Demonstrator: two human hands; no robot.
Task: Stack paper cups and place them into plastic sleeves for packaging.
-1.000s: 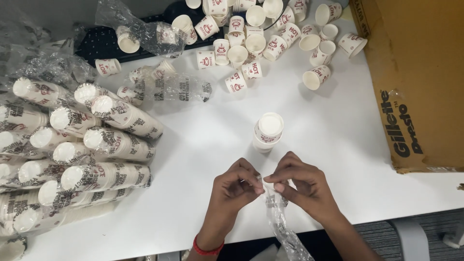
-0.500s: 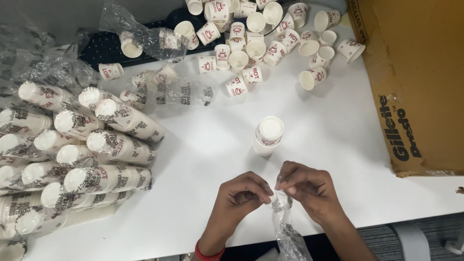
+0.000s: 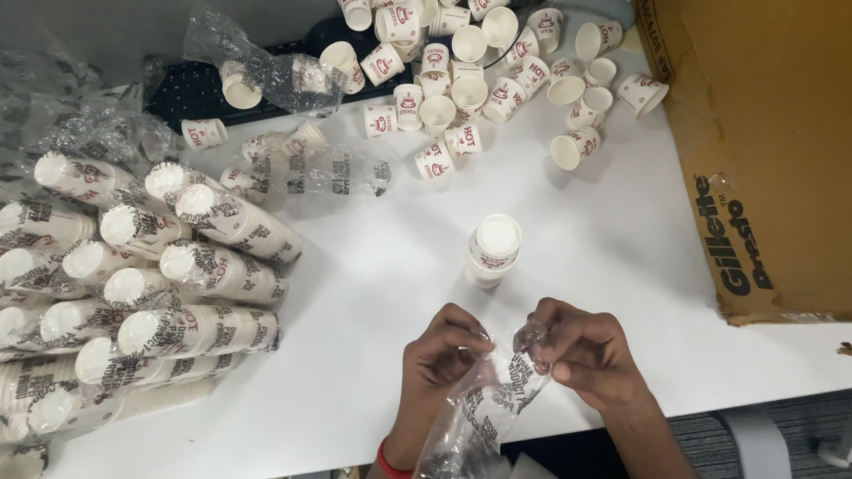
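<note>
Both hands have dropped toward the worktop edge. Left hand and right hand each pinch the sleeve mouth between us; its length trails down-left, cup stack just ahead.

The tabletop is plain white. The paper cups are white with red-and-dark print. The plastic sleeve is clear with dark lettering. The cardboard box is brown with black print. The wristband is red.
</note>
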